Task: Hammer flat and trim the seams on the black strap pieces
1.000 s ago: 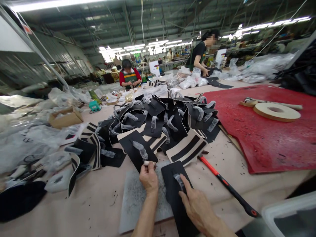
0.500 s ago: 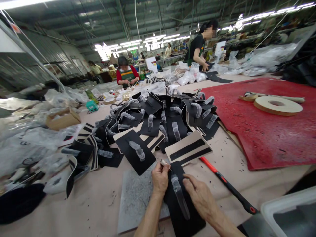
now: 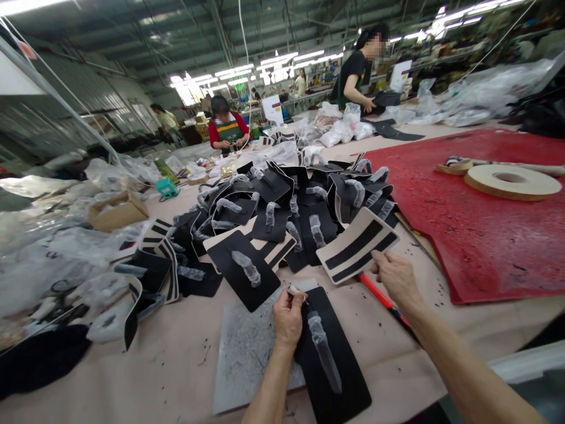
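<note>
Left hand [image 3: 288, 320] pinching white object [image 3: 293, 289] (mostly hidden), right hand [image 3: 395, 277] pinching striped panel [image 3: 356, 247] by edge

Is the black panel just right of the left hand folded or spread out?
Spread out: the black panel shows one long, unfolded face beside the left hand, its plastic-wrapped strip uppermost.

The left hand [image 3: 288, 318] hides most of a small white thing [image 3: 293, 290], so I cannot tell what it is. The striped piece [image 3: 358, 247] covers the top of the red handle [image 3: 375, 291], and the right arm [image 3: 459, 359] hides its bottom. The red sheet [image 3: 481, 241] runs off the right side.
</note>
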Available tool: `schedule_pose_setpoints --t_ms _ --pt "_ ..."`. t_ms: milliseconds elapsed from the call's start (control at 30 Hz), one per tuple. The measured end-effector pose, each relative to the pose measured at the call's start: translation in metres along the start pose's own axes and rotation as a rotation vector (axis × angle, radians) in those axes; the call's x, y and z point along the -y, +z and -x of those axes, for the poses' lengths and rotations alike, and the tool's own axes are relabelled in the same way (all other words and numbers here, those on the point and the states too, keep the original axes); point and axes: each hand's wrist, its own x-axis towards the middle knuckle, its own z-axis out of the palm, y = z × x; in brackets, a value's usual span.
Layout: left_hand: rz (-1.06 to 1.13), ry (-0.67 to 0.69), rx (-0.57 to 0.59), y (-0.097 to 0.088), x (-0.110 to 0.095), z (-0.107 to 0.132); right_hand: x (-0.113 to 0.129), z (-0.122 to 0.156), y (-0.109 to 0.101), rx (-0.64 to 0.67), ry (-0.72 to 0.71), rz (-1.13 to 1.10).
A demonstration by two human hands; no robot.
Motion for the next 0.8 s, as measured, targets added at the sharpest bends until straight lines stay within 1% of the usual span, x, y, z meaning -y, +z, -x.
schedule_pose_setpoints --t_ms 67,133,200,233,267,300,367,400,433,500,567,633,700,800 --pt "0.022 0.001 -0.001 0.000 0.001 0.000 -0.003 -0.011 -0.018 -0.095 0.045 -0.052" --pt "0.032 0.003 -0.003 0.001 0.001 -0.001 -0.011 -0.011 -0.029 -0.176 0.093 -0.109" --pt "0.033 0.001 0.003 0.001 0.001 -0.001 -0.019 0.005 -0.029 -0.220 0.132 -0.144" --pt "0.030 0.001 0.009 0.000 0.001 -0.001 -0.021 0.021 -0.026 -0.200 0.141 -0.137" --pt "0.026 0.004 0.015 0.000 0.000 -0.001 -0.021 0.041 -0.019 -0.146 0.136 -0.120" --pt "0.021 0.009 0.021 0.000 0.000 -0.001 -0.020 0.063 -0.012 -0.054 0.118 -0.075" --pt "0.010 0.024 0.033 -0.001 -0.001 -0.001 -0.014 0.111 0.006 0.218 -0.026 -0.013" --pt "0.004 0.030 0.040 -0.001 -0.002 0.000 -0.011 0.133 0.015 0.323 -0.108 0.031" --pt "-0.003 0.033 0.047 -0.002 -0.003 0.000 -0.008 0.152 0.023 0.408 -0.196 0.083" --pt "-0.015 0.033 0.057 -0.002 -0.005 0.001 -0.009 0.176 0.037 0.490 -0.341 0.197" --pt "-0.025 0.033 0.062 -0.001 -0.007 0.001 -0.014 0.186 0.048 0.505 -0.419 0.299" --pt "-0.036 0.041 0.061 -0.001 -0.009 0.001 -0.020 0.187 0.054 0.515 -0.442 0.370" --pt "-0.053 0.055 0.060 -0.001 -0.009 0.001 -0.024 0.185 0.057 0.540 -0.427 0.426" --pt "-0.117 0.087 0.046 -0.001 -0.007 0.002 -0.023 0.187 0.059 0.579 -0.387 0.487"
